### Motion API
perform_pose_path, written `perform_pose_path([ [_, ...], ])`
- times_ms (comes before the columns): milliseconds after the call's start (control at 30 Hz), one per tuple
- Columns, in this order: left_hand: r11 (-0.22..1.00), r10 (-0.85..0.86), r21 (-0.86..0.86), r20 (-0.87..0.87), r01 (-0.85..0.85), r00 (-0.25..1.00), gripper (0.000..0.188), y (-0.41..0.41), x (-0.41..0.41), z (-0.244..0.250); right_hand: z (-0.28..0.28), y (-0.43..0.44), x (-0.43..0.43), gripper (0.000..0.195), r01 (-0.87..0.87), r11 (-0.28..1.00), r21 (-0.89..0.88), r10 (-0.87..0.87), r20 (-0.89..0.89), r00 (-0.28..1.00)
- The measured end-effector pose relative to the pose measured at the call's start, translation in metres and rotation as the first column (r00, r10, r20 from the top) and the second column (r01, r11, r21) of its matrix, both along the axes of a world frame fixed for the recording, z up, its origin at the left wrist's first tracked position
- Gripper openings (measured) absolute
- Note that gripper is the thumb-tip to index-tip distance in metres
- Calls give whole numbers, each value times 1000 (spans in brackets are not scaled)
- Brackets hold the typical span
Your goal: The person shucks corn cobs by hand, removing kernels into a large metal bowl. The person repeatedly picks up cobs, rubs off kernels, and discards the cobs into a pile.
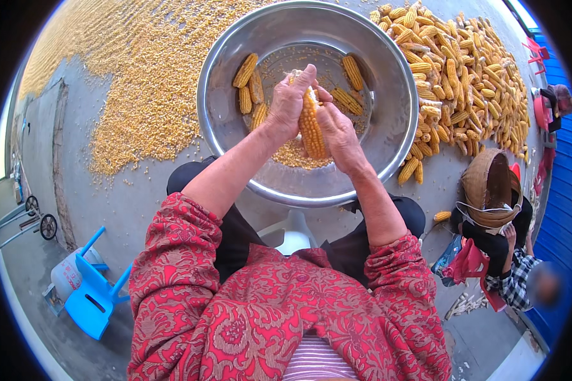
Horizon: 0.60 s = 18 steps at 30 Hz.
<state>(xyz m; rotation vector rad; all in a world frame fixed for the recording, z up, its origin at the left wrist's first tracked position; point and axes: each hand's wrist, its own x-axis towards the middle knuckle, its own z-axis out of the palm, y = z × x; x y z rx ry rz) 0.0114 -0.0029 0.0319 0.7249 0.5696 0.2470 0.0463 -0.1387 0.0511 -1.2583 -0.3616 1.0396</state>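
Both my hands are over a wide metal basin [386,157] in front of me. My left hand [291,102] grips the upper part of a corn cob [312,128], its thumb pointing up and away. My right hand [339,131] is closed round the right side of the same cob. A pale strip without kernels shows near the cob's top. Several whole yellow cobs [245,70] lie in the basin to the left and right of my hands. Loose kernels [298,157] are heaped at its near side, partly hidden by the cob and hands.
Loose corn kernels [148,105] cover the floor at left; a large pile of cobs [457,85] lies at right. A blue plastic chair [93,295] stands lower left. At right a person [515,266] sits by a woven basket [479,185]. A pale seat [291,233] shows between my knees.
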Motion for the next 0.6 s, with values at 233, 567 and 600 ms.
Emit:
perform_pose_path([
  [233,995,-67,-64,71,71,995,49,-2,-4,-2,-11,0,0,56,31,999,-41,-33,-42,999],
  [567,986,-154,67,54,150,987,48,-12,-6,2,-22,2,-4,48,152,981,-122,-137,122,983],
  [600,989,-147,36,41,146,988,47,-12,-6,4,-20,3,-4,47,157,980,-120,-146,96,985],
])
